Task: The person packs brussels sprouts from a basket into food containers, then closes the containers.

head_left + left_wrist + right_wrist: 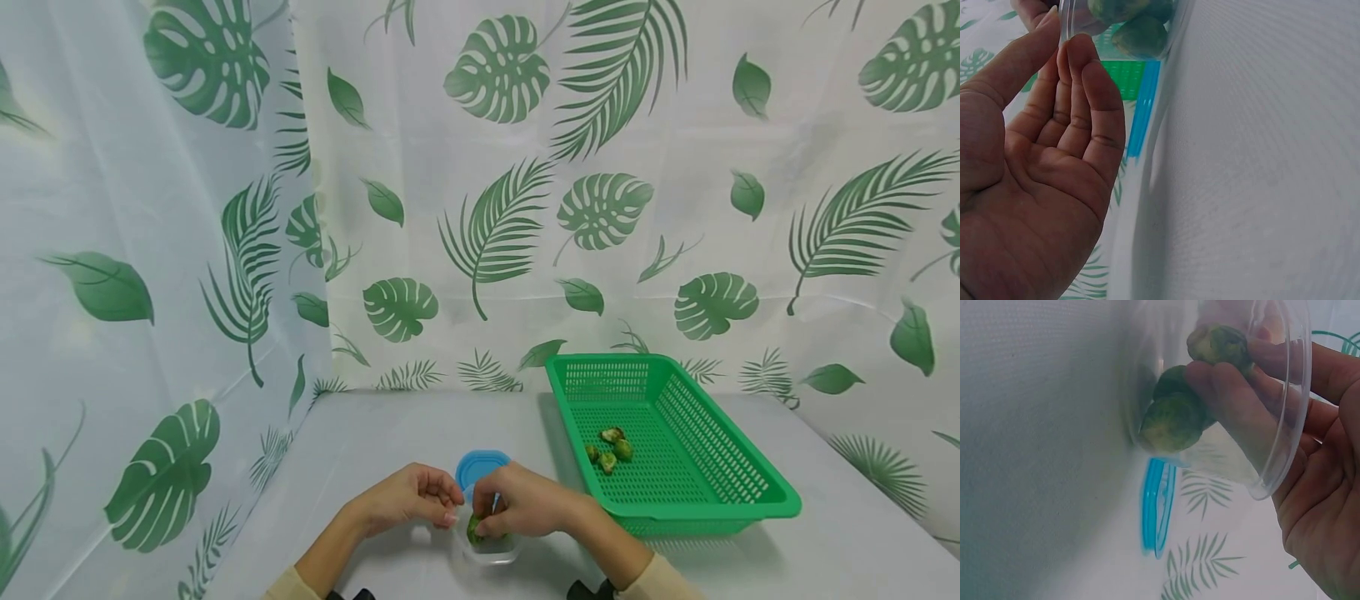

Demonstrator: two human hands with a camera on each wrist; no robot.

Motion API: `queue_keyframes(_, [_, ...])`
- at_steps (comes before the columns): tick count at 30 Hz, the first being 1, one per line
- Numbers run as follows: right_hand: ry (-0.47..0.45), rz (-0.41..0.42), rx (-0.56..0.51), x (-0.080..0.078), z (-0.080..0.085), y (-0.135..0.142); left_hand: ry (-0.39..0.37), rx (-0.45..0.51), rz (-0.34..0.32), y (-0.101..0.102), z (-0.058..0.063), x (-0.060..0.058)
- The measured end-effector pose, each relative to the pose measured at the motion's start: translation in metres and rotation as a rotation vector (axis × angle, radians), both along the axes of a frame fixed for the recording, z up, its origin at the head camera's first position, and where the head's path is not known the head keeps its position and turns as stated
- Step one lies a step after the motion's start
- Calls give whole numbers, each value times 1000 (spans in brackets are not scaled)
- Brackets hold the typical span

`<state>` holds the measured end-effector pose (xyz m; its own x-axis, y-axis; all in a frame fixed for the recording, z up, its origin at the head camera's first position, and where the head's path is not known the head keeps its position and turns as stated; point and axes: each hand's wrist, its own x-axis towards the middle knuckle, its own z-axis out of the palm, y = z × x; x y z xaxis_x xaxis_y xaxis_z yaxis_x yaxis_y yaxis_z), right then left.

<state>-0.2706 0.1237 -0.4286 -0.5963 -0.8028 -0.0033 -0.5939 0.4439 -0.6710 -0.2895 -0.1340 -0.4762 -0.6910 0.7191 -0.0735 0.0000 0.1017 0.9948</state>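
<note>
A clear plastic tub (495,558) stands on the table in front of me, with a few Brussels sprouts at its bottom. My right hand (528,500) reaches down into it. There, thumb and fingers pinch a Brussels sprout (1219,344), seen through the tub wall in the right wrist view. Two more sprouts (1172,422) lie below those fingers. On the other side, my left hand (408,500) is at the tub's rim, palm inward and fingers loosely bent. Its fingertips (1082,47) come right up to the rim in the left wrist view.
Just behind the tub lies a blue lid (480,461). To the right stands a large green perforated basket (720,442), holding several Brussels sprouts (622,450) near its left side. A leaf-patterned curtain (495,225) hangs behind the white table (405,425) and along the left.
</note>
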Motion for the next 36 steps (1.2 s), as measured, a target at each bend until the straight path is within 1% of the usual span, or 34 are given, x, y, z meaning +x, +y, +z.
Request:
queue_keyframes(4, [-6,-5,12,0,-2,-1,4,1,-5,0,0,0])
queue_keyframes(10, [10,-3,17,2,-2,-4,10,1,0,0,0,0])
queue_keyframes(17, [-29,-16,-16,3,-3,-4,5,0,-4,0,0,0])
queue_keyframes(22, [-40,-21,-16,2,-4,-3,7,-7,0,0,0,0])
queue_keyframes(31, [28,-30,-18,3,2,-1,7,-5,3,0,-1,0])
queue_keyframes(36, [38,-35,-33,2,4,0,4,-2,2,0,-1,-1])
